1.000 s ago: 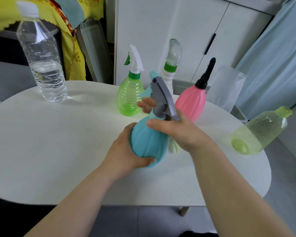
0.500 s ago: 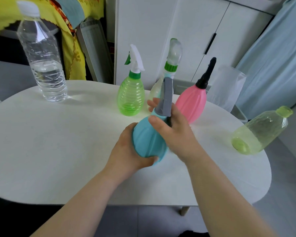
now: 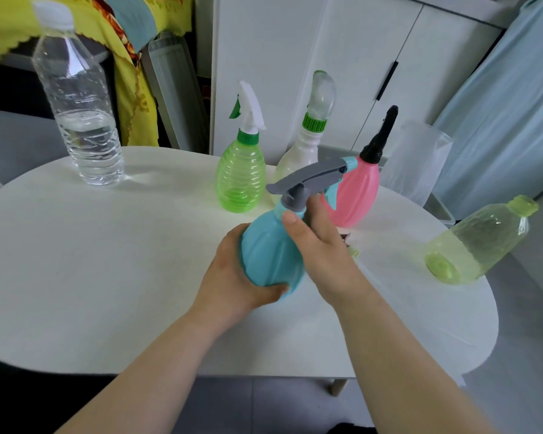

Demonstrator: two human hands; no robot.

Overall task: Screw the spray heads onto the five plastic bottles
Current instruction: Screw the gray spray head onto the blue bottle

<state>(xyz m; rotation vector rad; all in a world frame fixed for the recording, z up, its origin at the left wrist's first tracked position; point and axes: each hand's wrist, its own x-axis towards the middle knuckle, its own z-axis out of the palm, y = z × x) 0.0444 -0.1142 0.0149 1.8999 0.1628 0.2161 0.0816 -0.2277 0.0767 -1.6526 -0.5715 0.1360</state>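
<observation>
I hold a teal bottle (image 3: 268, 249) tilted above the white table (image 3: 107, 261). My left hand (image 3: 232, 274) grips its round body from below. My right hand (image 3: 317, 242) curls round its neck, just under the grey spray head (image 3: 311, 178), whose nozzle points right. Behind stand a green bottle (image 3: 240, 180) with a white trigger head, a white bottle (image 3: 298, 155) with a clear domed head, and a pink bottle (image 3: 355, 195) with a black nozzle. A yellow-green bottle (image 3: 480, 242) lies on its side at the right. A small part (image 3: 353, 252) peeks out behind my right hand.
A clear water bottle (image 3: 82, 120) stands at the table's far left. A translucent bin (image 3: 417, 164) sits behind the pink bottle, off the table. White cabinet doors (image 3: 295, 57) rise behind, and a pale blue curtain (image 3: 514, 104) hangs at the right.
The grey spray head has turned on the teal bottle, its nozzle swinging round to point right. My right hand shifted its grip at the neck; my left hand kept the body steady.
</observation>
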